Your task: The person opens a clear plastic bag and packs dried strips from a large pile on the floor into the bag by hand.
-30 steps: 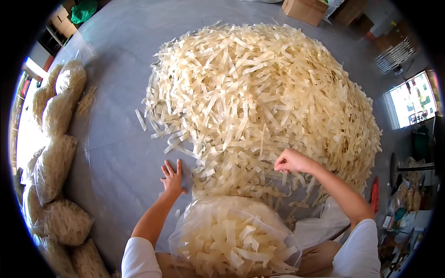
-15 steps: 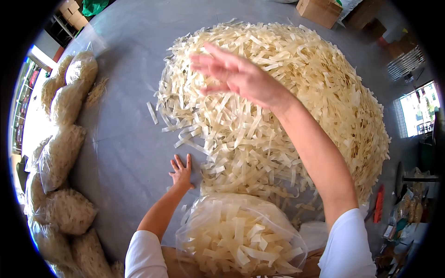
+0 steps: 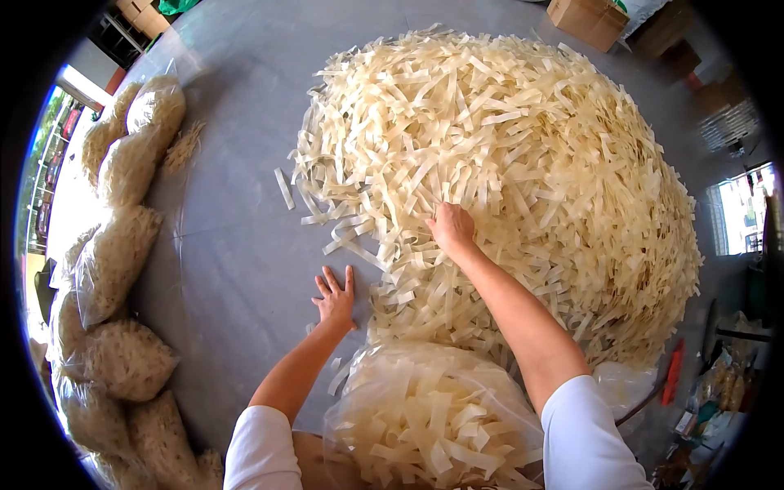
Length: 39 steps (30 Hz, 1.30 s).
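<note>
A large heap of pale cream, flat strips [image 3: 539, 163] covers much of the grey floor. My right hand [image 3: 452, 227] is down on the near side of the heap, its fingers curled in among the strips; the fingertips are hidden. My left hand [image 3: 335, 300] lies flat on the floor left of the heap, fingers spread, holding nothing. Close to my body, between my arms, sits a clear plastic bag [image 3: 367, 380] with many of the same strips inside.
Several filled clear bags [image 3: 118, 261] line the left side. A few loose strips [image 3: 284, 189] lie on the floor beside the heap. A cardboard box [image 3: 588, 23] stands at the back right, and a red object [image 3: 673, 372] lies to the right.
My right hand, raised and open above the heap before, has come down toward me and curled into the strips. My left hand stays flat on the floor. The whole view has shifted slightly.
</note>
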Available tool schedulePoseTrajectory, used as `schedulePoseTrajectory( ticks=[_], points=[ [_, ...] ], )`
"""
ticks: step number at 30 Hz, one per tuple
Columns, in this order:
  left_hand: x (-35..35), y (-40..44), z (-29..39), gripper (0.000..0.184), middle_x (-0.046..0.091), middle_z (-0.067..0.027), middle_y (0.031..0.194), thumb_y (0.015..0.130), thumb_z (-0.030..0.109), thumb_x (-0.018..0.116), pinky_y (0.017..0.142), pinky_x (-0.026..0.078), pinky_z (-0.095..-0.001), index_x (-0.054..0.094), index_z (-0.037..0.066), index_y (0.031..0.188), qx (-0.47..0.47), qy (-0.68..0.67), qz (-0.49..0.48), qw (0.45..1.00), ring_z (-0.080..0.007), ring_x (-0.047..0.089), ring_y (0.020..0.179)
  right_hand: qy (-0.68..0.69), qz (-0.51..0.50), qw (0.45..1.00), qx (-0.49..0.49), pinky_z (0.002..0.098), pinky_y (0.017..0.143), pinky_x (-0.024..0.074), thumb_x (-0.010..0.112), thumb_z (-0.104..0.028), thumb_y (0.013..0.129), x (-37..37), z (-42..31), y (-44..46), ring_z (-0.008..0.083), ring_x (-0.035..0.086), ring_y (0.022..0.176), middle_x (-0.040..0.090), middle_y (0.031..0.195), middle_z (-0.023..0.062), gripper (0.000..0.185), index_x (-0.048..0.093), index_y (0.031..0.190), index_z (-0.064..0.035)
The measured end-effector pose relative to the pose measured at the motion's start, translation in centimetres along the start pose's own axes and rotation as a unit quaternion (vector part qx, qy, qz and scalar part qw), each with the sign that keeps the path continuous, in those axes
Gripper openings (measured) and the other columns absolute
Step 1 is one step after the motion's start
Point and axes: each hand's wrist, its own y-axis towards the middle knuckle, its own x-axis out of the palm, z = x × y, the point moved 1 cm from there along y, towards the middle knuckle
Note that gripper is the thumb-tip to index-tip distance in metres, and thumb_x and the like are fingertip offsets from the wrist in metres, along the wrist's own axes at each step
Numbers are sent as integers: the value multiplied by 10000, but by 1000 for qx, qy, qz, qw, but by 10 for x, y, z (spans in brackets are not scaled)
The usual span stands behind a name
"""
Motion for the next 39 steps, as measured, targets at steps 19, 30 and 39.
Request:
schedulePoseTrajectory(
  ticks=[19, 30, 39],
  points=[
    [-1, 1, 2, 1351, -36, -285, 1421, 435, 260, 882, 900, 399, -563, -59, 197, 1403, -12, 22, -5, 1000, -465, 141, 1293, 190, -490, 849, 47, 215, 416, 443, 575, -134, 844, -134, 43, -54, 79, 575, 517, 632, 660, 59, 194, 622, 716, 4],
    [4, 3, -2, 1366, -50, -288, 1417, 410, 214, 887, 876, 406, -584, -54, 208, 1400, 2, -1, 6, 1000, -484, 112, 1290, 429, -160, 876, -149, 413, 1065, 232, 709, -501, 646, -167, -56, 53, 335, 187, 1314, 139, 1428, 211, 1114, 3, 1405, -91],
    [0, -1, 1, 1352, -18, -290, 1419, 412, 260, 887, 883, 418, -558, -31, 206, 1403, -4, 23, 4, 1000, -469, 147, 1290, -87, -173, 981, -22, 592, 1027, 169, 823, -306, 544, -64, 47, 23, 373, 105, 1327, 7, 1462, 130, 979, 300, 1360, -170]
  ],
)
